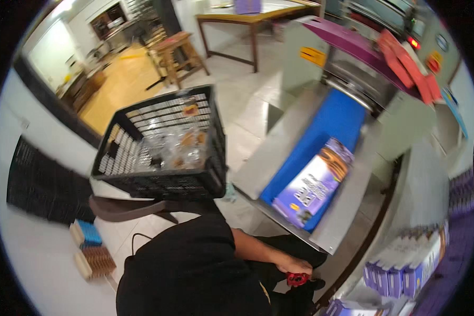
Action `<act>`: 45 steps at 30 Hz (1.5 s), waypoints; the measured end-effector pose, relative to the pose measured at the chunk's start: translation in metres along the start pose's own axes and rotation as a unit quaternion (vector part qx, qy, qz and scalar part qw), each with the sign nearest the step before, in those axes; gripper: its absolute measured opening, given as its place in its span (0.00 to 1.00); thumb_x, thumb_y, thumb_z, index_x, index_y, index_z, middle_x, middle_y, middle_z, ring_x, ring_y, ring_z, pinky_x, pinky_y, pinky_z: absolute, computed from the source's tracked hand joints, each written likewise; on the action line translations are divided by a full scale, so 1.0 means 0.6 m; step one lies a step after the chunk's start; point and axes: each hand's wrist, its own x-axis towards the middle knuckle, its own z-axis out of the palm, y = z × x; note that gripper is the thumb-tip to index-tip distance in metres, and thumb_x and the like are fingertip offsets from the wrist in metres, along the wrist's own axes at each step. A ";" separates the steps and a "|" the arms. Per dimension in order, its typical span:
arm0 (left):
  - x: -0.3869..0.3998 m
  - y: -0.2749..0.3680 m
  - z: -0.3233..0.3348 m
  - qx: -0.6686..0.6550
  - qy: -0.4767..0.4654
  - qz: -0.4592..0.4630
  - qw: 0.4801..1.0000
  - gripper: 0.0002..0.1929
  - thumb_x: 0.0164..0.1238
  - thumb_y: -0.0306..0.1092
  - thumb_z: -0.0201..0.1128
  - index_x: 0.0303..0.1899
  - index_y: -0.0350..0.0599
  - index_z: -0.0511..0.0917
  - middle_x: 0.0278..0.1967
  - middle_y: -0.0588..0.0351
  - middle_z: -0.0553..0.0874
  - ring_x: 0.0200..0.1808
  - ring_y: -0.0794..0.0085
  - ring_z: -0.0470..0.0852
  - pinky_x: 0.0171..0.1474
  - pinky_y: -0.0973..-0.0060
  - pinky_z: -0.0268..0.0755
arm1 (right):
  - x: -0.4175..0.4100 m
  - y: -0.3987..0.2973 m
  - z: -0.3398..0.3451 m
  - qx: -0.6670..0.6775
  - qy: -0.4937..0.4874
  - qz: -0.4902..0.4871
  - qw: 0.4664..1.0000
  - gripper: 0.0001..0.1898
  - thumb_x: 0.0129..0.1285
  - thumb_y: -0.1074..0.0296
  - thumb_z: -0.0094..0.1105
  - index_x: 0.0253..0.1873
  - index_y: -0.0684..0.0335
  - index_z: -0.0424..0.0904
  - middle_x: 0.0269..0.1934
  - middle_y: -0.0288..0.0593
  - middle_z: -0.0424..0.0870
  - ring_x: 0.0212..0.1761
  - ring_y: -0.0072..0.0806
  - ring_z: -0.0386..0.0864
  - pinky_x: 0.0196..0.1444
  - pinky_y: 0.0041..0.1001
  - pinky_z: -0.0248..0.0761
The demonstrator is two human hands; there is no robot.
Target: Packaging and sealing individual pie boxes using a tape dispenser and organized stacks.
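Observation:
My left hand [296, 265] is low in view, past the black sleeve, with its fingers curled around a small red object [298, 279]. What this object is, I cannot tell. My right hand is out of view. Above and to the right of my left hand, a purple-and-white printed carton [314, 185] lies flat on a blue conveyor belt [331, 118]. The belt runs into a grey machine with a magenta top [339, 37]. On the left stands a black plastic crate [173, 183] holding several clear plastic packs [173, 148] with brown contents.
Purple-and-white cartons [407, 272] stand in a row at the lower right. A brown chair part [126, 208] lies below the crate. Blue and brown packs [91, 241] sit at the left. Farther back are a wooden stool [173, 43] and a table [256, 19].

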 end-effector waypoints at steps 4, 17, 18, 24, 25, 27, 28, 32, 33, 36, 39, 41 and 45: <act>-0.028 0.019 -0.028 -0.046 0.068 0.052 0.995 0.14 0.76 0.47 0.54 0.44 0.47 0.81 0.40 0.61 0.81 0.40 0.75 0.79 0.43 0.72 0.75 | -0.066 0.173 -0.010 -0.039 -0.055 0.076 0.995 0.33 0.62 0.48 0.73 0.61 0.71 0.79 0.44 0.52 0.85 0.34 0.39 0.83 0.39 0.44 0.76; -0.060 0.038 -0.070 -0.043 0.103 0.124 0.986 0.16 0.79 0.46 0.53 0.47 0.45 0.81 0.39 0.61 0.83 0.38 0.78 0.83 0.38 0.75 0.79 | -0.067 0.252 -0.025 -0.079 -0.056 0.198 0.975 0.34 0.60 0.48 0.74 0.62 0.69 0.78 0.54 0.54 0.85 0.39 0.43 0.83 0.45 0.46 0.76; -0.059 0.036 -0.071 -0.056 0.086 0.123 0.987 0.16 0.79 0.47 0.53 0.48 0.44 0.80 0.39 0.61 0.83 0.38 0.77 0.83 0.38 0.75 0.79 | -0.075 0.246 -0.031 -0.081 -0.052 0.199 0.975 0.33 0.59 0.48 0.75 0.61 0.69 0.79 0.54 0.54 0.85 0.40 0.43 0.83 0.45 0.46 0.76; -0.052 0.034 -0.074 -0.040 0.080 0.095 0.991 0.17 0.79 0.47 0.51 0.47 0.43 0.80 0.39 0.60 0.83 0.39 0.76 0.83 0.40 0.74 0.79 | -0.095 0.065 -0.045 -0.072 -0.036 0.207 0.975 0.32 0.56 0.46 0.76 0.56 0.67 0.82 0.54 0.54 0.85 0.40 0.45 0.83 0.47 0.46 0.76; -0.052 0.034 -0.072 -0.035 0.082 0.088 0.992 0.17 0.79 0.47 0.51 0.47 0.43 0.80 0.39 0.60 0.83 0.39 0.76 0.83 0.40 0.74 0.79 | -0.104 0.018 -0.040 -0.064 -0.034 0.208 0.975 0.31 0.56 0.45 0.76 0.55 0.66 0.83 0.54 0.54 0.85 0.40 0.45 0.83 0.47 0.46 0.76; -0.056 0.048 -0.060 -0.014 0.079 0.116 0.990 0.17 0.79 0.47 0.51 0.47 0.43 0.81 0.40 0.61 0.83 0.42 0.77 0.82 0.42 0.74 0.78 | -0.150 0.178 -0.038 -0.078 -0.026 0.220 0.972 0.31 0.55 0.45 0.77 0.55 0.66 0.84 0.53 0.54 0.85 0.41 0.45 0.83 0.48 0.46 0.76; -0.061 0.046 -0.064 -0.034 0.078 0.142 0.986 0.17 0.79 0.47 0.51 0.47 0.43 0.81 0.40 0.61 0.83 0.42 0.77 0.82 0.42 0.74 0.78 | -0.143 0.277 -0.075 -0.342 -0.085 -0.032 0.935 0.32 0.52 0.40 0.77 0.51 0.63 0.85 0.53 0.54 0.86 0.45 0.48 0.83 0.52 0.47 0.75; -0.051 0.029 -0.070 -0.024 0.093 0.129 0.987 0.17 0.79 0.49 0.52 0.47 0.46 0.81 0.42 0.62 0.82 0.44 0.77 0.80 0.46 0.73 0.76 | -0.091 0.330 -0.040 -0.462 -0.066 -0.113 0.877 0.39 0.46 0.31 0.76 0.49 0.64 0.86 0.52 0.57 0.86 0.52 0.53 0.81 0.59 0.47 0.72; -0.042 0.028 -0.069 -0.007 0.095 0.099 0.991 0.17 0.78 0.49 0.52 0.47 0.48 0.81 0.42 0.62 0.81 0.44 0.77 0.79 0.46 0.73 0.75 | -0.111 0.295 -0.016 -0.409 -0.034 -0.014 0.912 0.42 0.44 0.29 0.76 0.50 0.66 0.86 0.51 0.59 0.86 0.53 0.54 0.81 0.61 0.47 0.71; -0.045 0.034 -0.065 0.005 0.084 0.112 0.990 0.16 0.77 0.51 0.53 0.47 0.50 0.81 0.41 0.63 0.80 0.43 0.76 0.78 0.45 0.72 0.73 | -0.114 0.206 -0.037 -0.317 0.030 0.173 0.932 0.47 0.41 0.25 0.75 0.51 0.70 0.85 0.51 0.62 0.85 0.56 0.56 0.80 0.63 0.48 0.70; -0.039 0.027 -0.067 -0.011 0.106 0.105 0.989 0.16 0.77 0.51 0.53 0.46 0.51 0.80 0.40 0.63 0.80 0.41 0.77 0.77 0.43 0.73 0.72 | -0.075 0.203 -0.061 -0.294 0.013 0.141 0.945 0.51 0.40 0.24 0.75 0.50 0.77 0.83 0.49 0.68 0.85 0.58 0.58 0.79 0.64 0.46 0.69; -0.037 0.030 -0.067 -0.018 0.090 0.082 0.992 0.16 0.77 0.51 0.53 0.45 0.51 0.80 0.39 0.63 0.79 0.41 0.77 0.77 0.43 0.73 0.71 | -0.079 0.174 -0.066 -0.267 -0.009 0.164 0.950 0.51 0.42 0.24 0.74 0.50 0.77 0.83 0.48 0.69 0.85 0.57 0.58 0.80 0.62 0.45 0.72; -0.039 0.027 -0.072 -0.010 0.086 0.066 0.994 0.15 0.77 0.51 0.52 0.42 0.50 0.78 0.37 0.64 0.77 0.40 0.77 0.74 0.43 0.72 0.69 | -0.085 0.233 -0.033 -0.276 0.038 0.110 0.954 0.48 0.43 0.26 0.75 0.50 0.75 0.84 0.48 0.66 0.87 0.53 0.57 0.83 0.57 0.47 0.75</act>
